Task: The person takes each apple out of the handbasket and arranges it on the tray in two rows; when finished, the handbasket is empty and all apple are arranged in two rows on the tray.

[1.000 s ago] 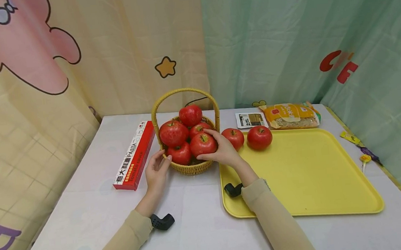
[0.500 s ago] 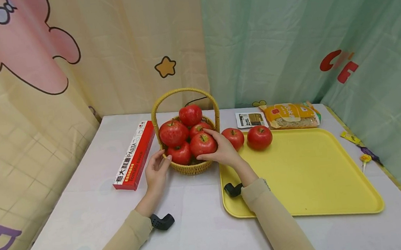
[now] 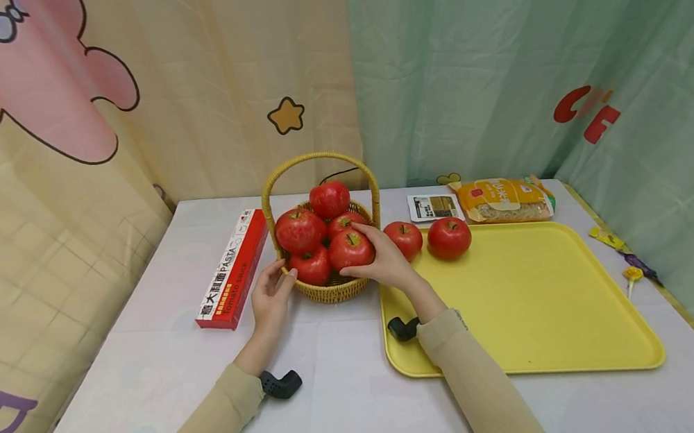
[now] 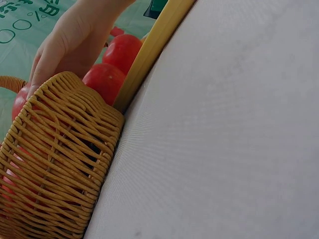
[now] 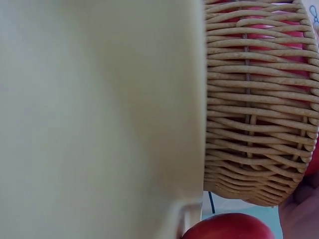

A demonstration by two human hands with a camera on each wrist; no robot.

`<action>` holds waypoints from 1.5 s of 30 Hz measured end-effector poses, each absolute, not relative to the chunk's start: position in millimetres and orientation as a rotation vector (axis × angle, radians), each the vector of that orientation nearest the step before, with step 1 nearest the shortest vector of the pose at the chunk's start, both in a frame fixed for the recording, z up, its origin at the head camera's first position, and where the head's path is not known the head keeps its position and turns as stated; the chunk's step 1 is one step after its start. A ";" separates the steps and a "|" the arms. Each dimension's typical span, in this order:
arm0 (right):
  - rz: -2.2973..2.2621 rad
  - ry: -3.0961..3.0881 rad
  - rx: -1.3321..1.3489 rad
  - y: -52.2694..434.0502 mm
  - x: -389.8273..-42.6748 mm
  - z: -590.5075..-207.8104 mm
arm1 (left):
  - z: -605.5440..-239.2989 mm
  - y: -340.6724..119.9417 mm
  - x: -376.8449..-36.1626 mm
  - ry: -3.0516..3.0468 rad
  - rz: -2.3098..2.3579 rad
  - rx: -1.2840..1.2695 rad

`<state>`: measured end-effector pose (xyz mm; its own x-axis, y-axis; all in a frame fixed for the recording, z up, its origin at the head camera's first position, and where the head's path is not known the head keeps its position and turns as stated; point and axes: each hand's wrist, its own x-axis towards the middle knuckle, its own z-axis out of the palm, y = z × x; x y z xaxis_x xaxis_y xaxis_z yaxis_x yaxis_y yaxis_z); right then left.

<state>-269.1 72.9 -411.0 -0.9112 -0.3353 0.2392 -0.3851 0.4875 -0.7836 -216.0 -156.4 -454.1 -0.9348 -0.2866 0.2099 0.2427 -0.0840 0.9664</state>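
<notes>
A wicker basket [image 3: 332,291] with a tall handle holds several red apples. My right hand [image 3: 381,260] curls around the front right apple [image 3: 350,248] in the basket, thumb below and fingers over its top. My left hand [image 3: 269,295] rests against the basket's left rim with relaxed fingers. Two more apples [image 3: 405,238] [image 3: 449,237] sit at the far left corner of the yellow tray [image 3: 536,296]. The left wrist view shows the basket wall [image 4: 55,164], the tray's edge [image 4: 149,50] and my right hand [image 4: 75,40]. The right wrist view shows the basket weave [image 5: 254,99] beside the tray.
A red pasta box [image 3: 233,269] lies left of the basket. A yellow noodle packet [image 3: 502,200] and a small card [image 3: 434,207] lie behind the tray. Wrapped sweets [image 3: 624,259] sit at the right table edge. Curtains close off the back and sides.
</notes>
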 end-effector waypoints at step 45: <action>1.411 -2.468 -0.334 291.5 -274.5 -419.2 | -452.7 -155.1 -214.6 -1.847 -2.095 0.066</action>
